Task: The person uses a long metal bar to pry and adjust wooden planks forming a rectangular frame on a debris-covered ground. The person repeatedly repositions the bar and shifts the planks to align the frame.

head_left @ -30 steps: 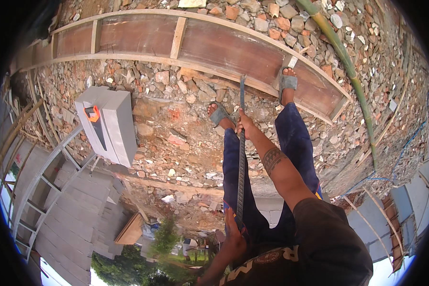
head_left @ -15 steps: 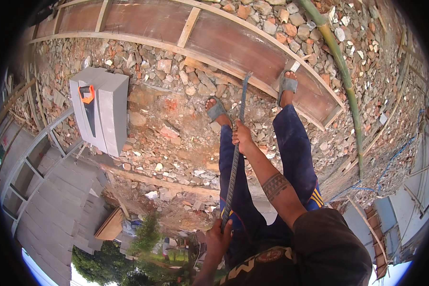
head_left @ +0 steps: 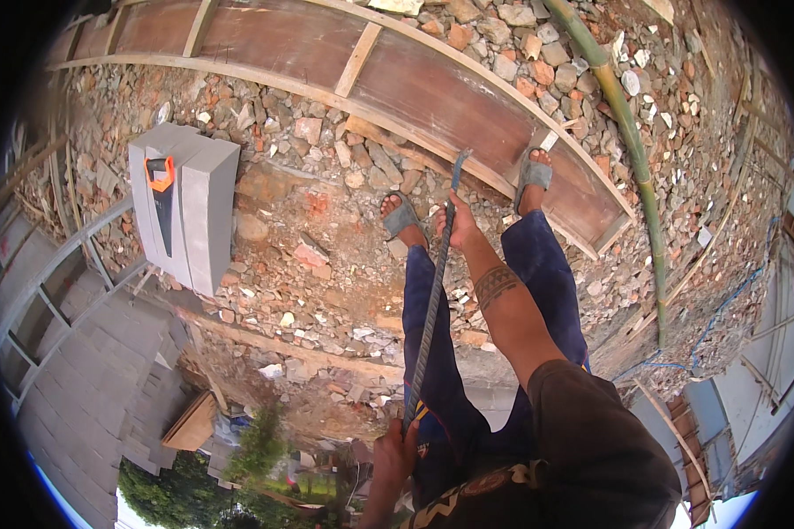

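Note:
A long dark pry bar (head_left: 430, 317) with ribbed sides slants up between my legs. Its flattened, bent tip (head_left: 461, 159) lies over the near wooden edge of a brown framed panel (head_left: 450, 93). Closed round the lower end of the bar is my left hand (head_left: 394, 454), close to my body. My right hand (head_left: 460, 222) grips the bar farther up, just below the tip, its fingers partly hidden behind the bar. My right sandalled foot (head_left: 535, 174) is on the panel's near right part, and the left foot (head_left: 401, 216) stands on rubble beside it.
Broken brick and stone rubble (head_left: 326, 238) covers the ground. At left stands a stack of grey blocks (head_left: 207, 212) with an orange-handled handsaw (head_left: 162, 203) on it. A green bamboo pole (head_left: 631, 132) lies at right. A metal ladder-like frame (head_left: 57, 304) is at far left.
My right hand has slid up the bar toward its tip. The bar's tip has shifted slightly down and right in view. My left hand has dropped a little, still holding the lower end.

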### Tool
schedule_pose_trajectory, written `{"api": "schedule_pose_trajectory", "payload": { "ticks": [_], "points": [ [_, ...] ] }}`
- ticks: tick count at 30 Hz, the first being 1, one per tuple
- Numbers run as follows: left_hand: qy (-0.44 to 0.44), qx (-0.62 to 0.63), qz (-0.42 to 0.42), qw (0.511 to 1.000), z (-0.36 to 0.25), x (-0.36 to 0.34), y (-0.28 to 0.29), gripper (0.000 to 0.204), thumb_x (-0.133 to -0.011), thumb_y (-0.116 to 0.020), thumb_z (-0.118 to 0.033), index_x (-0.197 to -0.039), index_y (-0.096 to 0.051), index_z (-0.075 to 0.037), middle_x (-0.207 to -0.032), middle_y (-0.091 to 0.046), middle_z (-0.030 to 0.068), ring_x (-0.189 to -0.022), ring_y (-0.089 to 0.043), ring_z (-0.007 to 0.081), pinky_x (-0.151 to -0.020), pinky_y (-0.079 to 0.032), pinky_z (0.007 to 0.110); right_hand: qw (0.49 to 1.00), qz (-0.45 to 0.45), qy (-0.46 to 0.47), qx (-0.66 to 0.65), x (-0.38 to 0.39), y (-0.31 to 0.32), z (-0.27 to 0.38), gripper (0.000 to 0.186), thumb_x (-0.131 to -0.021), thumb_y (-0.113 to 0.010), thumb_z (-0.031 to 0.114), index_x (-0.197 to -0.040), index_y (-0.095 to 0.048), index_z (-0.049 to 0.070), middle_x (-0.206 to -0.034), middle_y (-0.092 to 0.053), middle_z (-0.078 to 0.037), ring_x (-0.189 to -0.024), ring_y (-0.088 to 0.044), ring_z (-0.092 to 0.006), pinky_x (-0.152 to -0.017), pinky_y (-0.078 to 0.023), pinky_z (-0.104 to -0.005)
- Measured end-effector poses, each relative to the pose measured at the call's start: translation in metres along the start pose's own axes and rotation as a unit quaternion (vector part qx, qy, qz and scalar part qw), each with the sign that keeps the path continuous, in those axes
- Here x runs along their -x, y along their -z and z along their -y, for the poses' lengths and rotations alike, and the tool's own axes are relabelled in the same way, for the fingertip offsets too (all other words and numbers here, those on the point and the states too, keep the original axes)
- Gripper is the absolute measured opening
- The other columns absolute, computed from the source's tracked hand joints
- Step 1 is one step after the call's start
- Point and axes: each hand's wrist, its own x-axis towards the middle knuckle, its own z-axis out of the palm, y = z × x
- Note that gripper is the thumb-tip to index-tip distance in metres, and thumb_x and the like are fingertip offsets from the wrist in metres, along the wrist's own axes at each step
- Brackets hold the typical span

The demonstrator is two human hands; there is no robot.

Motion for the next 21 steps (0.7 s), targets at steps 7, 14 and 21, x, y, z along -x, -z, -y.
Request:
{"api": "schedule_pose_trajectory", "payload": {
  "ticks": [7, 14, 21],
  "points": [
    [0.111, -0.143, -0.037, 0.983, 0.028, -0.007, -0.029, 0.031, -0.09, -0.067, -0.035, -0.09, -0.058, -0.005, -0.071, -0.065, 0.0236, -0.07, -0.063, 0.0468, -0.06, -0.048, 0.054, 0.993, -0.077, -0.026, 0.089, -0.031, 0.009, -0.018, 0.047, -0.096, -0.058, 0.048, -0.068, -0.033, 0.019, -0.055, -0.023, 0.008, -0.042, -0.022, -0.008, -0.042, -0.02, -0.026],
    [0.192, -0.15, -0.126, 0.962, 0.025, -0.01, -0.066, 0.026, -0.077, -0.071, -0.033, -0.069, -0.063, -0.009, -0.067, -0.067, 0.0187, -0.067, -0.068, 0.0396, -0.062, -0.053, 0.053, 0.991, -0.067, 0.002, 0.118, -0.045, 0.031, -0.018, 0.041, -0.098, -0.057, 0.036, -0.069, -0.034, 0.018, -0.059, -0.026, 0.005, -0.045, -0.024, -0.0084, -0.043, -0.02, -0.0274],
    [0.151, -0.181, -0.163, 0.958, 0.11, -0.027, -0.111, 0.023, -0.077, -0.069, -0.031, -0.067, -0.065, -0.01, -0.067, -0.067, 0.0164, -0.063, -0.066, 0.04, -0.057, -0.052, 0.052, 0.985, -0.104, 0.029, 0.135, -0.051, 0.039, -0.037, 0.025, -0.095, -0.056, 0.02, -0.075, -0.043, 0.013, -0.062, -0.031, 0.002, -0.047, -0.027, -0.0105, -0.043, -0.026, -0.0288]
  ]
}}
